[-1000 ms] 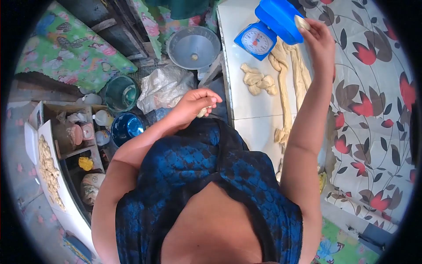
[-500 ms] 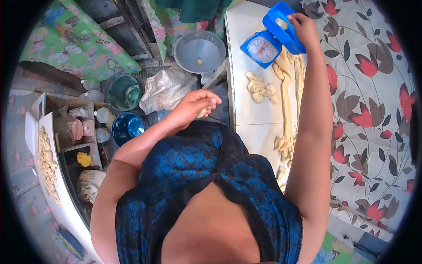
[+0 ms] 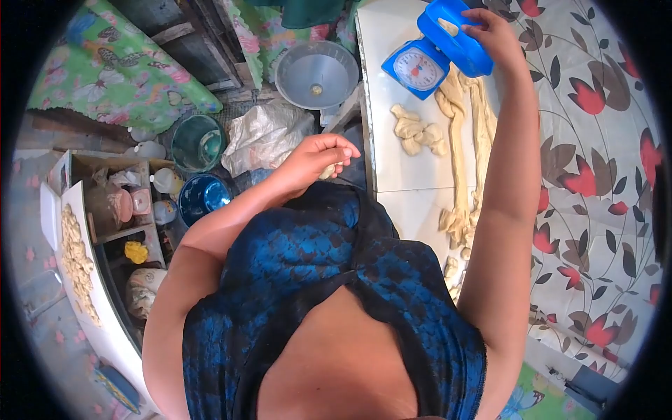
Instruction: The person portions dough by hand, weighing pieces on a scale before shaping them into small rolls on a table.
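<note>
My left hand (image 3: pixel 318 162) is closed, with a pale piece of dough (image 3: pixel 327 172) showing under its curled fingers. It is held in front of my body, to the left of the table's edge. My right hand (image 3: pixel 495 40) reaches over the rim of the blue tray (image 3: pixel 476 61) on a kitchen scale (image 3: pixel 418 70), its fingers apart with nothing seen in them. A small lump of dough (image 3: pixel 448 28) lies in that tray. Close by on the white tabletop are a cluster of dough pieces (image 3: pixel 418 131) and long dough strips (image 3: pixel 458 150).
Left of the table stand a grey basin (image 3: pixel 316 73), a green bucket (image 3: pixel 198 143), a blue bucket (image 3: pixel 203 199) and a pale sack (image 3: pixel 262 140). Dough pieces (image 3: pixel 77 259) lie on a white-topped shelf unit at far left. A flowered sheet (image 3: pixel 584 175) hangs along the right.
My right hand has shifted slightly right and its fingers have spread apart over the tray rim. My left hand keeps the dough in nearly the same place. The view has tilted a little.
</note>
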`<action>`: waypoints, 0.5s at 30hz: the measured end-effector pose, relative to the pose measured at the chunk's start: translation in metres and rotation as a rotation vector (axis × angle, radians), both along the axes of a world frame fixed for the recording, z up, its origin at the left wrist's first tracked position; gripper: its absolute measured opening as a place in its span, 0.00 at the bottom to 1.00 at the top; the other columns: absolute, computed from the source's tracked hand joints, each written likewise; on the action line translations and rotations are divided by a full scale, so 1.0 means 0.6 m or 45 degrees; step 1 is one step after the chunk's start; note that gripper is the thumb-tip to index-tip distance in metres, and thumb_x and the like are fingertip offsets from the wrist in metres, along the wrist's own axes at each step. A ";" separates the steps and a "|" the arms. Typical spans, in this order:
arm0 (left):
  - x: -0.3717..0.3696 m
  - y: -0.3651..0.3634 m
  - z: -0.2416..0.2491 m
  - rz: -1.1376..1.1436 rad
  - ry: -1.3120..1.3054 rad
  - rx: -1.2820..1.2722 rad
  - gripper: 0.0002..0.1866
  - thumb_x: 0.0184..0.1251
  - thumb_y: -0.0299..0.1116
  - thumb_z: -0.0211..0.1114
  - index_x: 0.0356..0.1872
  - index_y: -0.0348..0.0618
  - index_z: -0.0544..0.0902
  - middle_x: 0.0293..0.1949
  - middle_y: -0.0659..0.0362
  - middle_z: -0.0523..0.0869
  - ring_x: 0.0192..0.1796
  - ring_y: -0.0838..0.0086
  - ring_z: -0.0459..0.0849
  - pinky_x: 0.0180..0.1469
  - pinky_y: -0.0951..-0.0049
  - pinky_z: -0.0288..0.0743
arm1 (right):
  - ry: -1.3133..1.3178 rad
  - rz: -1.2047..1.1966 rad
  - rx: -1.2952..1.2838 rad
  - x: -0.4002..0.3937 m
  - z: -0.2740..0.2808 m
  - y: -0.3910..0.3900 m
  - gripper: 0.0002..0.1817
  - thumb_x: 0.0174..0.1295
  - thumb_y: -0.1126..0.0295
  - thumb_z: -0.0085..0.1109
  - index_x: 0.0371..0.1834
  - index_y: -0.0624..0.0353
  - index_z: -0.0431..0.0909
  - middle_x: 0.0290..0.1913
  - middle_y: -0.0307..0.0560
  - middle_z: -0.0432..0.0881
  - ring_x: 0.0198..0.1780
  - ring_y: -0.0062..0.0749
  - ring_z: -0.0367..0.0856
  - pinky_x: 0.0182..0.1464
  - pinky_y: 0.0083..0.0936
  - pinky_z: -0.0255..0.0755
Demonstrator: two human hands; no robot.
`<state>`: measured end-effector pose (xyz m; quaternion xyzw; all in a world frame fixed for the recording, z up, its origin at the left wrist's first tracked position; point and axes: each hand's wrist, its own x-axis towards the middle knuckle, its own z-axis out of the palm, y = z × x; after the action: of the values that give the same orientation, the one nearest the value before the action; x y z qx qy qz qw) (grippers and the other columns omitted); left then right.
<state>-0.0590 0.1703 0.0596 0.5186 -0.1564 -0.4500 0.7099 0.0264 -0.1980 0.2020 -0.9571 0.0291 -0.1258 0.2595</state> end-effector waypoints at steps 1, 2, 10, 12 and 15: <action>0.001 0.000 0.001 0.002 0.001 -0.003 0.09 0.64 0.30 0.55 0.39 0.35 0.78 0.28 0.64 0.77 0.29 0.83 0.72 0.34 0.83 0.68 | 0.060 -0.001 -0.046 0.007 -0.008 -0.006 0.20 0.52 0.69 0.60 0.50 0.57 0.74 0.43 0.47 0.79 0.42 0.27 0.77 0.45 0.22 0.70; 0.002 0.000 -0.001 0.001 0.000 -0.003 0.09 0.64 0.30 0.55 0.39 0.35 0.78 0.28 0.64 0.77 0.29 0.83 0.72 0.34 0.83 0.68 | 0.119 0.000 -0.093 0.009 -0.009 0.000 0.22 0.51 0.69 0.60 0.52 0.57 0.73 0.46 0.48 0.78 0.44 0.29 0.77 0.46 0.23 0.70; 0.009 -0.004 -0.003 0.006 -0.028 -0.034 0.08 0.64 0.30 0.55 0.38 0.36 0.79 0.28 0.63 0.77 0.29 0.83 0.73 0.33 0.83 0.68 | 0.112 0.057 -0.256 0.013 -0.018 0.054 0.24 0.45 0.71 0.59 0.50 0.59 0.72 0.36 0.48 0.80 0.38 0.35 0.78 0.40 0.30 0.71; 0.011 -0.004 -0.003 0.011 -0.022 -0.033 0.09 0.64 0.30 0.55 0.38 0.36 0.79 0.28 0.63 0.77 0.29 0.83 0.73 0.33 0.83 0.68 | 0.110 -0.065 -0.157 0.018 -0.017 0.054 0.21 0.47 0.72 0.58 0.47 0.61 0.73 0.31 0.45 0.78 0.34 0.31 0.77 0.36 0.27 0.72; 0.015 -0.004 -0.004 0.023 0.003 -0.037 0.09 0.64 0.31 0.56 0.38 0.36 0.79 0.27 0.64 0.76 0.29 0.84 0.72 0.33 0.83 0.68 | 0.019 -0.152 0.408 0.027 -0.009 0.047 0.16 0.50 0.73 0.56 0.44 0.63 0.73 0.29 0.42 0.76 0.32 0.27 0.75 0.32 0.24 0.71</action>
<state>-0.0501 0.1682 0.0574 0.5093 -0.1574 -0.4419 0.7215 0.0425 -0.1701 0.1966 -0.9009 0.1074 -0.1275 0.4008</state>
